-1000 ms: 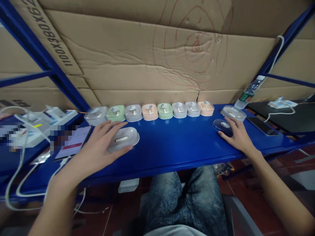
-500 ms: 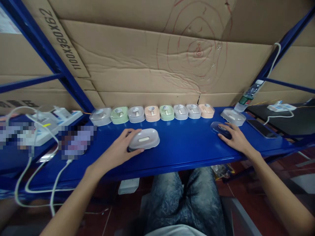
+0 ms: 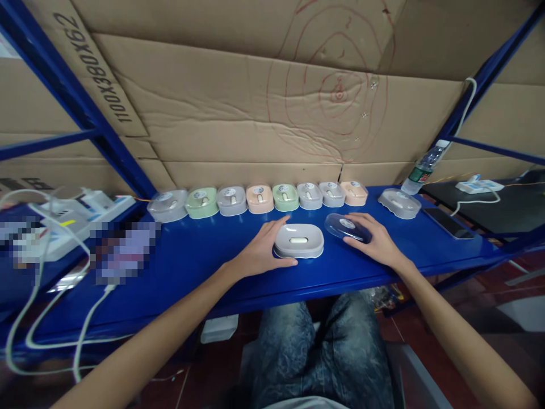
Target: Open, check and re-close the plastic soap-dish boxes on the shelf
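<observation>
Grey dish, white strip inside, sits between front edge of table and lidded boxes along back edge, left hand spread around its left end, right hand pinching a clear lid.

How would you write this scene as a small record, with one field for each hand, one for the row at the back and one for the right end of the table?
Left hand: around the left end of an open grey dish; firmness of grip unclear
Right hand: holds a clear lid, right of the dish
Back row: eight boxes; left to right grey, green, grey, orange, green, grey, grey, orange
Right end: another grey box, dark phone, bottle
</observation>
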### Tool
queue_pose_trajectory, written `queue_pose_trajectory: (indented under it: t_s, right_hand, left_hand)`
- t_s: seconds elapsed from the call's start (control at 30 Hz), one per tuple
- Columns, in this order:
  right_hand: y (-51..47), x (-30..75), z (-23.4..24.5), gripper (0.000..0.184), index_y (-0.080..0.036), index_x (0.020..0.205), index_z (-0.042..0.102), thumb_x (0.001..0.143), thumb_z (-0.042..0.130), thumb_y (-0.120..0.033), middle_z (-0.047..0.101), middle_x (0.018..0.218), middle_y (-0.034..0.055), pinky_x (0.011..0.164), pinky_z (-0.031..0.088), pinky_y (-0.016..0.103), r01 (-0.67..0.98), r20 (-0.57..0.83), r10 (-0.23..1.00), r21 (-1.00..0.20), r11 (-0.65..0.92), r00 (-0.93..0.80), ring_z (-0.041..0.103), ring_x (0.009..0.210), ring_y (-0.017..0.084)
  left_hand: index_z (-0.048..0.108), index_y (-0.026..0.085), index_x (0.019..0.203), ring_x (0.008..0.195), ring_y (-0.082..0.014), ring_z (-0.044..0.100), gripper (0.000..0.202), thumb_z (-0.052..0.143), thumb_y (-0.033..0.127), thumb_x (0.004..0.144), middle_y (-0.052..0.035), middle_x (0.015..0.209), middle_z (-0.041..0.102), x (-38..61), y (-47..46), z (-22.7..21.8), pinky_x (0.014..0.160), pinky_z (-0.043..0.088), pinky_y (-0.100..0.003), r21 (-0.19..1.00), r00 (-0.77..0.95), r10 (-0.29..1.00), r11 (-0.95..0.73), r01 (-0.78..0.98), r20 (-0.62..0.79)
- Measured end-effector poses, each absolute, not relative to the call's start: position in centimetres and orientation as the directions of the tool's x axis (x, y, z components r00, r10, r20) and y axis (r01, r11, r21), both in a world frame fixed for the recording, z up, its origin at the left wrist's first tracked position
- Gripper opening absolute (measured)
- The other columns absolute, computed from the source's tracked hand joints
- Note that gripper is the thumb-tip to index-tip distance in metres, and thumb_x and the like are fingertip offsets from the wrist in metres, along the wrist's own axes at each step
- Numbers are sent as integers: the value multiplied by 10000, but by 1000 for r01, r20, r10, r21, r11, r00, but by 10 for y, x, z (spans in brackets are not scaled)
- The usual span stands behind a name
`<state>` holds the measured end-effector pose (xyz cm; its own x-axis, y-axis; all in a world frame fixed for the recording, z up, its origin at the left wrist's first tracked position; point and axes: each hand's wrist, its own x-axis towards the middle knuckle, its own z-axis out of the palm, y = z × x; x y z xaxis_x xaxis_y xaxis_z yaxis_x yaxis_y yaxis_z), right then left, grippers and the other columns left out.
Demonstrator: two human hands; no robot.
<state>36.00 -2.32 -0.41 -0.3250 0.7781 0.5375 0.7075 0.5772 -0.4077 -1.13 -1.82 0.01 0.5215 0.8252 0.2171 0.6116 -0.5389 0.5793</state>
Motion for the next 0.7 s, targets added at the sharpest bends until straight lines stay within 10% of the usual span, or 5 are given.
queue_pose_trajectory:
  t_s: [0.7]
  right_hand:
    - [-9,258,2,559,-323,1407,682,895,830,-490,600,1495,101,1173,499,558,420,544,605,-436,796,-582,594,1388,332]
  left_hand:
    - [266,286,1671,1471,-410,501,1201,926,563,707,-143,1526,581,-21,-3,-15,1250,324,-617,747,466,852,-468,472,240]
